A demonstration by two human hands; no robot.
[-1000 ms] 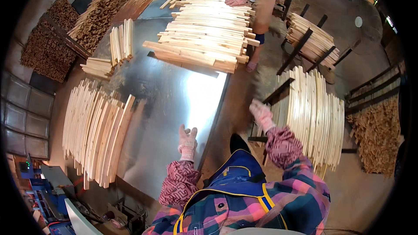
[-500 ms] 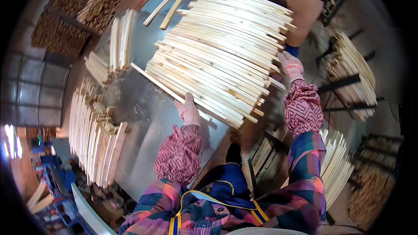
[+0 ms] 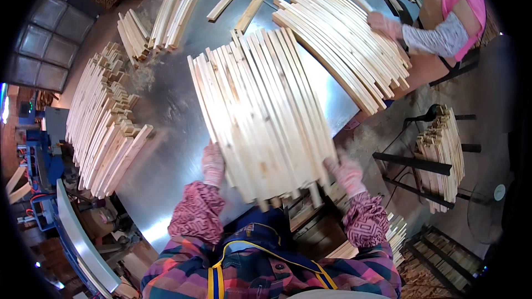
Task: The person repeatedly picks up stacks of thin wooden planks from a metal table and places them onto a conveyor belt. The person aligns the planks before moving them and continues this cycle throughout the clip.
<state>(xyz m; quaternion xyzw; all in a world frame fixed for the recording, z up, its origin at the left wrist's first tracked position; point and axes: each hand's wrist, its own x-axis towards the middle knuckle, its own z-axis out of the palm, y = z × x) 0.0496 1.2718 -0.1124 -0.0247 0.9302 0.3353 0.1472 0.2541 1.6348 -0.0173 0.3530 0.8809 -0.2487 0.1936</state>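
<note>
A broad row of pale wooden strips (image 3: 260, 111), laid side by side, lies in front of me and juts over the near edge of the metal table (image 3: 166, 149). My left hand (image 3: 213, 164), in a pinkish work glove, presses on the row's left side, its fingers partly hidden. At the near right corner my right hand (image 3: 348, 176), gloved alike, has its fingers closed on the outer strips. Between them the strips are squeezed together; their near ends are uneven and slightly blurred.
Beyond, a second row of strips (image 3: 343, 44) lies under a co-worker's gloved hand (image 3: 385, 25). Stacked strips (image 3: 105, 127) stand along the table's left side, with smaller bundles (image 3: 180, 8) farther back. A black metal rack (image 3: 413, 163) with strips is at the right.
The wide row has split in two. My hands have drawn the near part toward me and turned it lengthwise; the far part stays by the co-worker. My view has shifted.
</note>
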